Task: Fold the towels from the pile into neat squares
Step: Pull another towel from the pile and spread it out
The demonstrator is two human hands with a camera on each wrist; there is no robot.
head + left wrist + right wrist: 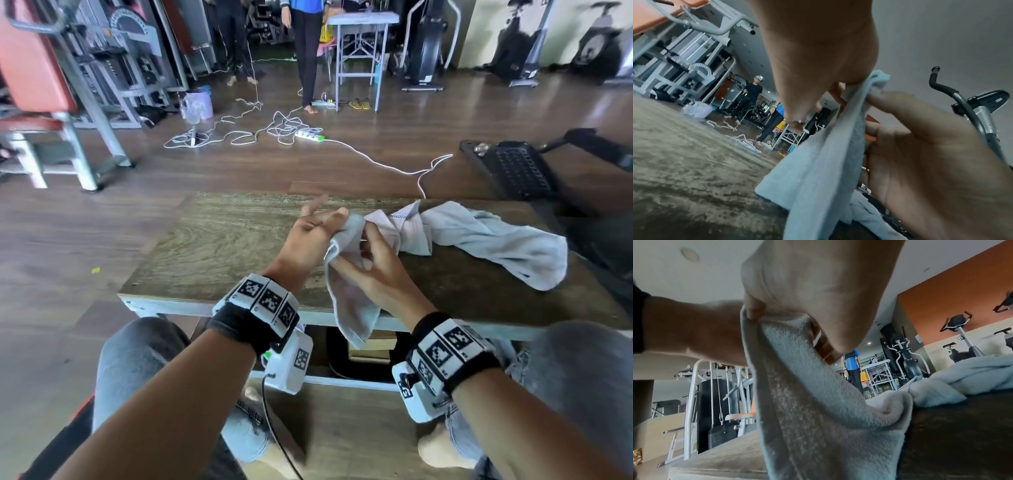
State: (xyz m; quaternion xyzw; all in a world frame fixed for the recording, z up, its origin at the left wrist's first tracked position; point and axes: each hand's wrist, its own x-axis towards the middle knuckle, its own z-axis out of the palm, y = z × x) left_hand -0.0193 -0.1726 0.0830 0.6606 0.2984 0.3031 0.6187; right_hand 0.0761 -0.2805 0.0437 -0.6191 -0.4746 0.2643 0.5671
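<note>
Your left hand (313,228) is pinching the top edge of the towel (349,298); your right hand (371,265) is gripping the same edge just beside it. Towel is hanging over the desk (219,240) front. The pile (479,236) is lying crumpled at desk right.

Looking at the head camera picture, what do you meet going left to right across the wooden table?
Bare table → left hand → held towel → right hand → crumpled towel pile.
</note>
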